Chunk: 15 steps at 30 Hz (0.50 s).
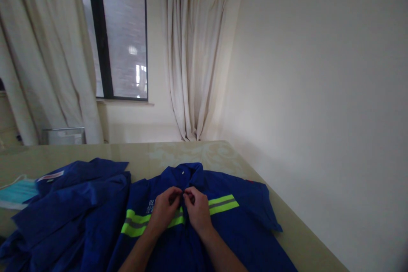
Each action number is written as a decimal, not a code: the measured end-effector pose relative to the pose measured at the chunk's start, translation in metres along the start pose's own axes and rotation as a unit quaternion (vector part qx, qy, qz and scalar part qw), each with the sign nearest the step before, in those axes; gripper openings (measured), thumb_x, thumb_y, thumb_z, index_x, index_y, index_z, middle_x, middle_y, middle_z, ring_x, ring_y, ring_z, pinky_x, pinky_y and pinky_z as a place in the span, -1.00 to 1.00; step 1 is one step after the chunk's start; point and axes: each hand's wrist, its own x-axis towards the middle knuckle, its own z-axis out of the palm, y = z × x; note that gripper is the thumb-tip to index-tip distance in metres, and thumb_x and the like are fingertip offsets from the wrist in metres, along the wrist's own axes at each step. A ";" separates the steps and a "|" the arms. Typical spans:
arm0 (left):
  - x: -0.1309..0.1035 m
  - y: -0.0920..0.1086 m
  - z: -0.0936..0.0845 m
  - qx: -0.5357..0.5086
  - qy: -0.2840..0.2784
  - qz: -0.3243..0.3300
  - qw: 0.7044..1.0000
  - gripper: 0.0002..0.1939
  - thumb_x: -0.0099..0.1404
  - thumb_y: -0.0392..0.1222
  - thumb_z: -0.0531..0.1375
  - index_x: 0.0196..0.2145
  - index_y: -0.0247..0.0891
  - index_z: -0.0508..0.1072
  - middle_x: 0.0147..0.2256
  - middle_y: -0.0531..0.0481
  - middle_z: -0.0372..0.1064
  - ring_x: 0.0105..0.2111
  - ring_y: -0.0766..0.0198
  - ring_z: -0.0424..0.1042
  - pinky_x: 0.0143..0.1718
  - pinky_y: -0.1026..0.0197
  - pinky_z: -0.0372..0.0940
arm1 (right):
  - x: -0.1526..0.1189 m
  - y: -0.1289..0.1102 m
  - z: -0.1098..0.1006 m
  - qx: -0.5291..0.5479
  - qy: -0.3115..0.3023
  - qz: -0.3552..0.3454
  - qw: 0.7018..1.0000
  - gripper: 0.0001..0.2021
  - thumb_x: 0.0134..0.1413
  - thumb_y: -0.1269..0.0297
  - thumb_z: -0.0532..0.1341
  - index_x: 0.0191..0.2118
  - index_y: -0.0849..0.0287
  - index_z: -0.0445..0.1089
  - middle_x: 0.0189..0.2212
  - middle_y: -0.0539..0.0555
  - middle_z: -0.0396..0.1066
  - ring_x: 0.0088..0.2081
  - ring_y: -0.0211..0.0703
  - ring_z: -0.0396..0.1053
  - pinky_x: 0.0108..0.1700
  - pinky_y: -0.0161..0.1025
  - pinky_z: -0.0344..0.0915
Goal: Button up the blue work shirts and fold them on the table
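On blue jacket [229, 227], white chest lettering [150, 207], unreadable

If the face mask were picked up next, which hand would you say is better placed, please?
Probably the left hand: it is nearer the face mask than the right hand, though both are at the jacket.

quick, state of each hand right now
Left hand: closed, pinching the front of the blue shirt below the collar.
Right hand: closed, pinching the shirt front right beside it.
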 end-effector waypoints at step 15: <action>0.000 -0.003 0.006 0.001 0.022 -0.017 1.000 -0.81 0.29 -0.01 0.16 -0.33 -0.17 0.42 -0.38 0.03 0.52 -0.36 0.18 0.53 -0.29 0.21 0.34 | 0.000 0.002 0.003 -0.116 0.017 -0.022 0.993 -0.82 0.18 0.49 0.16 -0.28 0.09 0.47 -0.27 0.02 0.45 -0.25 -0.14 0.45 -0.18 -0.30 0.26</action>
